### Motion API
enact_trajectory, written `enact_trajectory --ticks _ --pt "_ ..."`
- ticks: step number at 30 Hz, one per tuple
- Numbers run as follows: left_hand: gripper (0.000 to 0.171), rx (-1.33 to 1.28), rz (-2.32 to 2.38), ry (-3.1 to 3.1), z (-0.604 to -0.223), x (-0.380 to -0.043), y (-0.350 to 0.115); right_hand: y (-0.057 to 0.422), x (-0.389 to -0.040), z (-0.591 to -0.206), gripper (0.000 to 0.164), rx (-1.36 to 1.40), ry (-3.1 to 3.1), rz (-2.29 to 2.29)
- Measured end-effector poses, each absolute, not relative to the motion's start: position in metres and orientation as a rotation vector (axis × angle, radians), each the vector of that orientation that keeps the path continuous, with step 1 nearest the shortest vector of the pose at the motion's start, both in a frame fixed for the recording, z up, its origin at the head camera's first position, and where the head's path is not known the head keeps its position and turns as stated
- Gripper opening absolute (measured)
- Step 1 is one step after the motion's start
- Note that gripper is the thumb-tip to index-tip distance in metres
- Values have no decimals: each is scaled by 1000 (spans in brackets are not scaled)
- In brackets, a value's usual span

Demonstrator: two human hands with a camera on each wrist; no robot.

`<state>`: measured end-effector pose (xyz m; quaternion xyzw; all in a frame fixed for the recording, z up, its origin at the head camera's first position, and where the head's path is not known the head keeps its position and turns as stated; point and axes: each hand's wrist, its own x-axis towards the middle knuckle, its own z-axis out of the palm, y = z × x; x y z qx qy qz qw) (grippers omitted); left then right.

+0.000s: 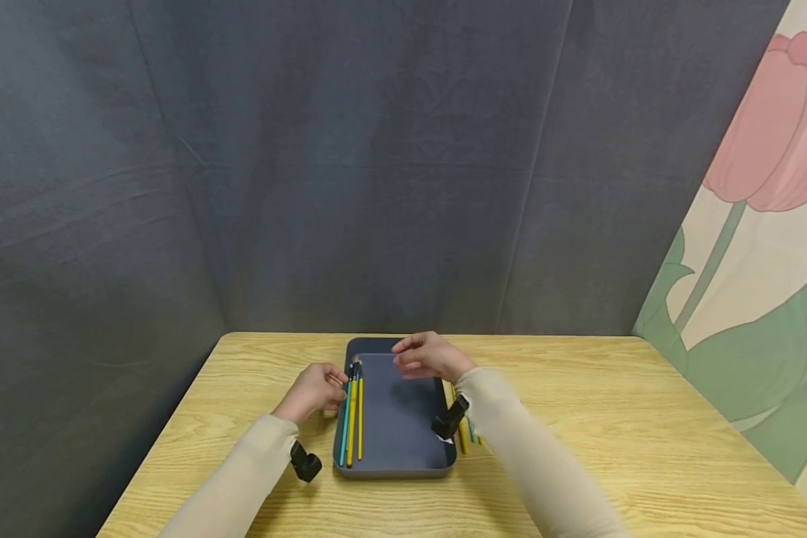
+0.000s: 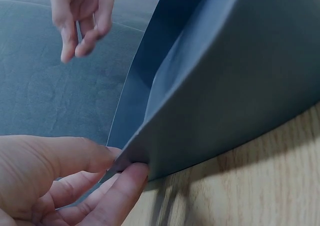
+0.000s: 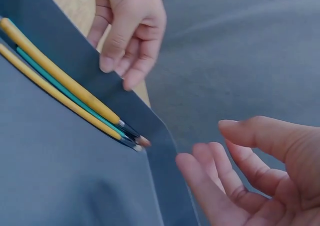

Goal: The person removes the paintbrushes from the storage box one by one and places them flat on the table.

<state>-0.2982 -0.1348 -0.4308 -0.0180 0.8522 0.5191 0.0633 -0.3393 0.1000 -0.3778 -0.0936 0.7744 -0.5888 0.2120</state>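
In the head view, a dark grey rectangular tray with raised sides [image 1: 403, 426] sits on a light wood-grain worktop [image 1: 578, 426]. Two yellow paintbrushes and one teal paintbrush [image 1: 353, 418] lie inside it along the left wall, bristles toward the far end. The left hand [image 1: 314, 391] is at the left wall; the right hand [image 1: 432, 357] hangs over the far right part. More yellow and teal brushes [image 1: 464, 439] lie on the worktop just right of the tray, partly hidden by the right arm.

In the left wrist view, the left hand's thumb and fingers pinch the tray's rim between them.

In the right wrist view, the right hand's fingers are loosely bent and parted, gripping nothing, near the tray's far rim.
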Motion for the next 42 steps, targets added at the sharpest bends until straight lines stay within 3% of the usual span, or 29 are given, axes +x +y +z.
enact_trajectory --ticks 17,34,42 --pt "27 -82 1549 2566 -430 -299 -135 53 -349 -403 30 -138 2200 -1605" --pt "26 -68 1563 2551 -430 -298 -135 20 -339 -426 13 -50 2303 -1427" --pt "27 -63 1558 2546 -430 -298 -135 16 -335 -429 16 -27 2338 -1408"
